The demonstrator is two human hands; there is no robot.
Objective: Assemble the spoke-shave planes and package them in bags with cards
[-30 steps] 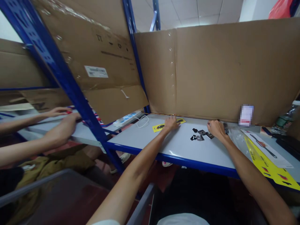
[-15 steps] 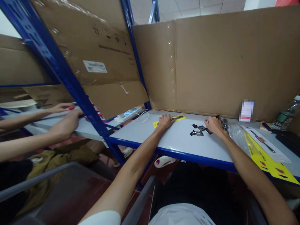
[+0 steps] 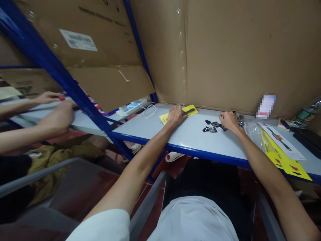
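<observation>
My left hand (image 3: 176,115) rests on a yellow card (image 3: 164,118) towards the left of the tabletop. Its fingers are curled around one end of a slim dark tool (image 3: 191,110), which lies over the card. To the right, my right hand (image 3: 230,121) has thumb and fingertips drawn together just above the table. Whatever sits between those fingertips is too small to make out. Beside and below them lie several small dark metal pieces (image 3: 212,130), some flat and angular. Other shiny metal parts (image 3: 241,123) lie partly behind the right hand.
Clear plastic bags (image 3: 253,132), yellow cards (image 3: 288,164) and a white printed card (image 3: 282,140) lie at right. A blurred-out phone-like object (image 3: 266,107) leans on the cardboard wall (image 3: 225,60). Beyond the blue post (image 3: 75,90), another person's hand (image 3: 59,117) works. A power strip (image 3: 132,107) stands left.
The view has tipped downward, so the table sits higher in the picture. Both hands stay at nearly the same spots on the table.
</observation>
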